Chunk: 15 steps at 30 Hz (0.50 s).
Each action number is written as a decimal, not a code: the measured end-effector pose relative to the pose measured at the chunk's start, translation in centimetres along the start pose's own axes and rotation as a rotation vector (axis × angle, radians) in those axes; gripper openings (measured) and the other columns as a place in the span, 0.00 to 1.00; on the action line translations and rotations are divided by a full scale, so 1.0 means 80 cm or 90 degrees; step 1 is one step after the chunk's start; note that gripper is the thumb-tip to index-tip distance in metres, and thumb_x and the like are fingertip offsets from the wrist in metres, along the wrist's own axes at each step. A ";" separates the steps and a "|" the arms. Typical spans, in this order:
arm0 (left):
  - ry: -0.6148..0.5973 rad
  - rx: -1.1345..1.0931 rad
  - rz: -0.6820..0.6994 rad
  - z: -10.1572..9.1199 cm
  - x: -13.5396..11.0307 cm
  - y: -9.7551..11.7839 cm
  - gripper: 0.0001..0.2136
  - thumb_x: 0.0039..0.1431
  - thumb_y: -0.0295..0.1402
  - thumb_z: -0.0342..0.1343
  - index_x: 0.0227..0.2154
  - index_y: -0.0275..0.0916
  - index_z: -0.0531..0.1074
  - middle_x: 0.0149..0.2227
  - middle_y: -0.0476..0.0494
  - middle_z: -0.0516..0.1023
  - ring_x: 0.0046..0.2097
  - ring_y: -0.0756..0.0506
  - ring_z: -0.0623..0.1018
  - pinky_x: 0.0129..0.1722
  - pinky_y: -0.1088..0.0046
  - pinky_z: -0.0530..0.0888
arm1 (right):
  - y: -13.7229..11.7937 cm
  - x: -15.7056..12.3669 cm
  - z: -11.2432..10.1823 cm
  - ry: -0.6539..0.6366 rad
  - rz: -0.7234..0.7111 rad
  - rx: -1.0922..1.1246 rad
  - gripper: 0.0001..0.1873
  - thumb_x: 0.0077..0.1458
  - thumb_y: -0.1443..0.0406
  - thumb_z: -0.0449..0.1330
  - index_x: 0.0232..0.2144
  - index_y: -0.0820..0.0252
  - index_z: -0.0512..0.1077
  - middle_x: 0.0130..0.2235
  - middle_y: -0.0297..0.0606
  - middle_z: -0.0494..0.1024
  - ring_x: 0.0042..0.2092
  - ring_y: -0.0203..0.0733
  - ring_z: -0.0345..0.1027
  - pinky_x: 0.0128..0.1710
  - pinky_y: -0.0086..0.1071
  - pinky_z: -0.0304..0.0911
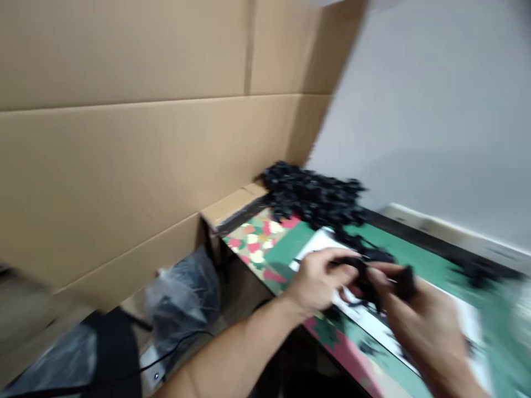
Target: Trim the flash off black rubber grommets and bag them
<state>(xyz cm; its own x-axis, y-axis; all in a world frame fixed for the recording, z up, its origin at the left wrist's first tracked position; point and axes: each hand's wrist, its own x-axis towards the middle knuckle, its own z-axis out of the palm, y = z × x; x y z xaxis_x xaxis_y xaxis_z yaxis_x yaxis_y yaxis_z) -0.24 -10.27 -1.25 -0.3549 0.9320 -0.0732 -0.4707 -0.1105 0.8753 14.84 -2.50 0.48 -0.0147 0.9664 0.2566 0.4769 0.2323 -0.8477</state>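
A tall brown cardboard panel (124,160) stands beyond the left edge of the green, heart-patterned tabletop (286,251). A heaped pile of small black pieces (315,193) covers the tabletop's far left corner, and a flat white sheet (467,315) lies inside its near edge. A crumpled clear plastic bag (186,287) sits below the near left corner. Over the sheet, the left hand (313,279) and right hand (418,312) close their fingers on dark black parts (367,284) (motion blur hides their shape and whether they are joined).
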 end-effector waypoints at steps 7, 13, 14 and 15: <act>-0.225 -0.006 -0.077 0.073 0.088 0.003 0.19 0.41 0.38 0.69 0.36 0.33 0.77 0.27 0.46 0.76 0.23 0.51 0.75 0.19 0.79 0.70 | 0.009 0.018 -0.003 0.035 0.145 0.343 0.20 0.45 0.52 0.63 0.29 0.65 0.76 0.21 0.35 0.72 0.18 0.32 0.57 0.17 0.28 0.53; -0.270 0.058 -0.032 0.073 0.087 -0.007 0.16 0.43 0.33 0.69 0.36 0.34 0.77 0.30 0.46 0.75 0.25 0.52 0.73 0.21 0.79 0.71 | 0.009 0.012 -0.007 0.092 -0.005 0.224 0.08 0.49 0.61 0.61 0.31 0.60 0.74 0.29 0.38 0.76 0.29 0.41 0.69 0.29 0.33 0.64; -0.274 0.064 -0.030 0.074 0.089 -0.006 0.15 0.42 0.32 0.69 0.36 0.34 0.77 0.30 0.47 0.75 0.25 0.52 0.73 0.22 0.79 0.71 | 0.009 0.013 -0.006 0.110 -0.048 0.184 0.06 0.49 0.63 0.60 0.30 0.59 0.74 0.29 0.37 0.76 0.30 0.41 0.69 0.30 0.32 0.64; -0.274 0.069 -0.030 0.076 0.090 -0.005 0.15 0.42 0.32 0.69 0.35 0.34 0.77 0.30 0.47 0.75 0.26 0.53 0.72 0.22 0.79 0.71 | 0.009 0.015 -0.003 0.132 -0.086 0.147 0.04 0.49 0.65 0.58 0.29 0.58 0.73 0.28 0.36 0.75 0.30 0.40 0.69 0.30 0.32 0.63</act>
<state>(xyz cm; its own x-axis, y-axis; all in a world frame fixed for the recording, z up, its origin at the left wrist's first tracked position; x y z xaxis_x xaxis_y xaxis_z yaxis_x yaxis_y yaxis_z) 2.28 -1.41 0.80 0.0438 0.9965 0.0712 -0.3834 -0.0491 0.9223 15.39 -1.20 0.28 0.1260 0.8878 0.4427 0.2703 0.3986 -0.8764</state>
